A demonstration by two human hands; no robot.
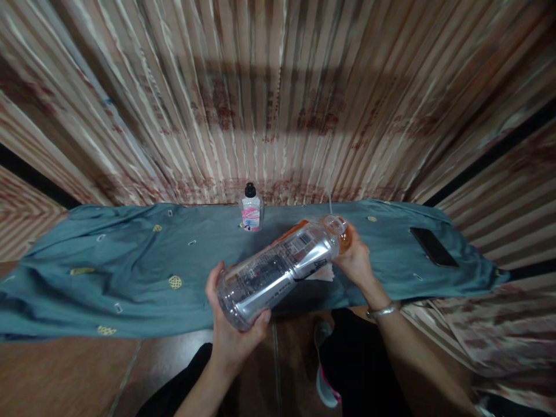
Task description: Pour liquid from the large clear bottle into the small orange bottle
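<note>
A large clear plastic bottle [278,272] with a silver and orange label is held tilted above the cloth, its base to the lower left and its neck to the upper right. My left hand [234,330] is wrapped around the base. At the neck end, my right hand [354,258] is closed around an orange see-through piece [345,234], partly hidden by the bottle and fingers; its exact kind is unclear. A thin pale stick [330,202] shows just beyond the neck. Under the bottle, a white paper-like piece [324,273] pokes out.
A small clear bottle [251,214] with a black cap and pink label stands at the back. A black phone [433,247] lies at the right. Green patterned cloth [130,260] covers the narrow table. A pleated curtain [278,116] hangs behind it.
</note>
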